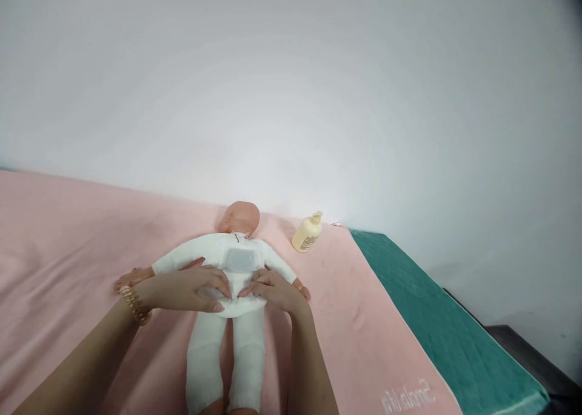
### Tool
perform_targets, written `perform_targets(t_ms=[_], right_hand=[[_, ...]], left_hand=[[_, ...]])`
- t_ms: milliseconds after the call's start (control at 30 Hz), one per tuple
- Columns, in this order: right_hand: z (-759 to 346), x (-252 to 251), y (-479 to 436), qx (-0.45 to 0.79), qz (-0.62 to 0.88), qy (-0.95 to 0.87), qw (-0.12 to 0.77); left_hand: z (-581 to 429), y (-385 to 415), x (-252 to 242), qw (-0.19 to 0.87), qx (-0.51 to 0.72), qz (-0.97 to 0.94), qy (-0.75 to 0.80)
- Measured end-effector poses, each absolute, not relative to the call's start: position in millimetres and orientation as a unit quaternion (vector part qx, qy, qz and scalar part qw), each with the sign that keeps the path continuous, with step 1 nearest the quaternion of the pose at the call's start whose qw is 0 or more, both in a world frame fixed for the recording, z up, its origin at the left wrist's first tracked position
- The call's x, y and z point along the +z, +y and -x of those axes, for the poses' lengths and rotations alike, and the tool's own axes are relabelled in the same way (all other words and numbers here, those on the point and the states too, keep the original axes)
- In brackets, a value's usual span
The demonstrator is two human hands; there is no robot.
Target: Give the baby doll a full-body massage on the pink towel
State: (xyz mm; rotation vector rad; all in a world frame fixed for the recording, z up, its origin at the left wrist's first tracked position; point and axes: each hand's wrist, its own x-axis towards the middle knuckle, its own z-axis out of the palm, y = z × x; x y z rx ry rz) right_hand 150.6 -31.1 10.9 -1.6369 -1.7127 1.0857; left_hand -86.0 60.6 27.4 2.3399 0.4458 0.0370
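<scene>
Bald doll (239,307) in white, flat on pink cloth (354,324), arms outspread

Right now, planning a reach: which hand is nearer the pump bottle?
Right: on the doll, the right hand is below-left of the pump bottle; the left hand, farther left.

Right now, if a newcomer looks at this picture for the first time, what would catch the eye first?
Probably the doll wrapped in white, lying on the pink sheet, with a grey rectangular patch on its upper torso. The left fingers and right fingers meet its torso just below that patch. Next, the pale yellow pump bottle stands on the sheet, right of the doll's head.
</scene>
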Motion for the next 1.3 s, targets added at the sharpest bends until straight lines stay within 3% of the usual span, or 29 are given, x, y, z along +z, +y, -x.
perform_targets(t_ms=[267,533,767,1067,1300], right_hand=[[-145,11,-26,0.366,0.606,-0.622,0.336],[-144,1,-20,0.355,0.602,-0.647,0.305],[-142,-5,-12,0.321,0.629,-0.595,0.383],[-136,-7,-9,0.291,0.63,-0.633,0.343],[-134,-22,1,0.124,0.62,-0.611,0.476]], left_hand=[[83,65,26,0.316,0.064,-0.929,0.18],[73,58,22,0.318,0.063,-0.921,0.215],[76,54,27,0.301,0.067,-0.923,0.23],[69,57,13,0.295,0.064,-0.923,0.24],[60,67,14,0.293,0.196,-0.898,0.264]])
